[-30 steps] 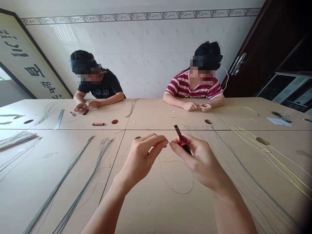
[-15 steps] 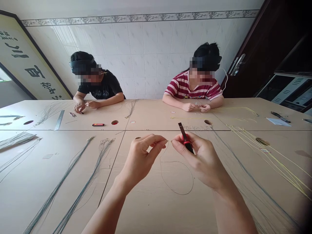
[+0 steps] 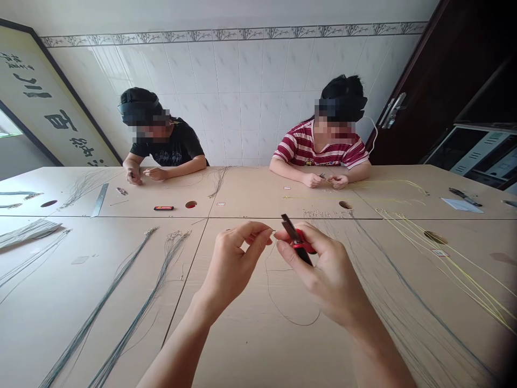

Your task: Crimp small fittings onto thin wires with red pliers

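Observation:
My left hand (image 3: 236, 258) pinches the end of a thin dark cord (image 3: 283, 310) between thumb and forefinger, held above the table. The cord hangs down and loops on the tabletop below my hands. My right hand (image 3: 323, 269) is closed round a small black and red tool (image 3: 297, 241), whose black tip points up and left toward the pinched cord end. The two hands almost touch.
Bundles of grey cords (image 3: 121, 302) lie left of my hands, more grey cords (image 3: 407, 302) and yellow cords (image 3: 456, 269) to the right. Two seated people work with their own hands at the far side. A metal ruler (image 3: 99, 199), a small black and red tool (image 3: 163, 208) and cable holes (image 3: 190, 204) are on the far tables.
My right hand has tilted the tool so its tip now points toward the cord end, and the hands have come closer together. The cord loop on the table has shifted slightly.

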`<state>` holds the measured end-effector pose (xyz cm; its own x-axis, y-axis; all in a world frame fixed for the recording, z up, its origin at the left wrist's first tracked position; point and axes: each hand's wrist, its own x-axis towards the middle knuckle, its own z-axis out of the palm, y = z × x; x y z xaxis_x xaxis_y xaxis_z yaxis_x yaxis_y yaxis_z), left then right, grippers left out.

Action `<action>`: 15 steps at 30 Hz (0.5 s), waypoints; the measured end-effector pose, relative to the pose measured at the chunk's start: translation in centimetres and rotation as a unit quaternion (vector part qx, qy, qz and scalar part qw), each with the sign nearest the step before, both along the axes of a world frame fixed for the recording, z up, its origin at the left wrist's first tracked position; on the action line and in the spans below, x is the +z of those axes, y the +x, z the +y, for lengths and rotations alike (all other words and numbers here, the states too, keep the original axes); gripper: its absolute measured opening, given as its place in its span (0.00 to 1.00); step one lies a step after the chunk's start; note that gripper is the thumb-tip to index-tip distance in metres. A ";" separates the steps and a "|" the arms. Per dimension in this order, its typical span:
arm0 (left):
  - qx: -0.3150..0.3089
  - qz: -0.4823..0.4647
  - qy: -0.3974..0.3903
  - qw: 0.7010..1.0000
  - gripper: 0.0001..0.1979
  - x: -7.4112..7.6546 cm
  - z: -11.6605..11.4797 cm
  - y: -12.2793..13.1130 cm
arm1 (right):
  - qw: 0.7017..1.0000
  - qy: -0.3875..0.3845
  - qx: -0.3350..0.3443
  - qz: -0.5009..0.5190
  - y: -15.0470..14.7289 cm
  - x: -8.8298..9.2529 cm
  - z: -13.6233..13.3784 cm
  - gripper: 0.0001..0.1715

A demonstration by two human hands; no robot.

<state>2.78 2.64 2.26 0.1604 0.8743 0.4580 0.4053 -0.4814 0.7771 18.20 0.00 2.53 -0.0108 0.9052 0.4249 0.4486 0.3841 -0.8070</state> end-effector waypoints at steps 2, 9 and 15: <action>0.013 -0.014 -0.001 1.000 0.08 0.0 0.0 0.1 | 1.000 0.015 -0.008 -0.017 -0.4 -0.1 -0.1 0.06; 0.028 -0.042 -0.010 0.999 0.07 -0.1 0.1 0.5 | 0.998 0.047 -0.005 -0.036 -1.1 -0.6 -0.1 0.06; -0.017 -0.048 -0.055 0.997 0.14 0.3 -0.9 0.9 | 0.993 0.097 -0.039 -0.049 -1.3 -1.4 0.4 0.10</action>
<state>3.67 1.75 2.52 0.1499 0.9147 0.3752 0.3109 -0.4039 0.8604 16.86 0.43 1.18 0.0062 0.8058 0.5921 0.5549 0.4898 -0.6724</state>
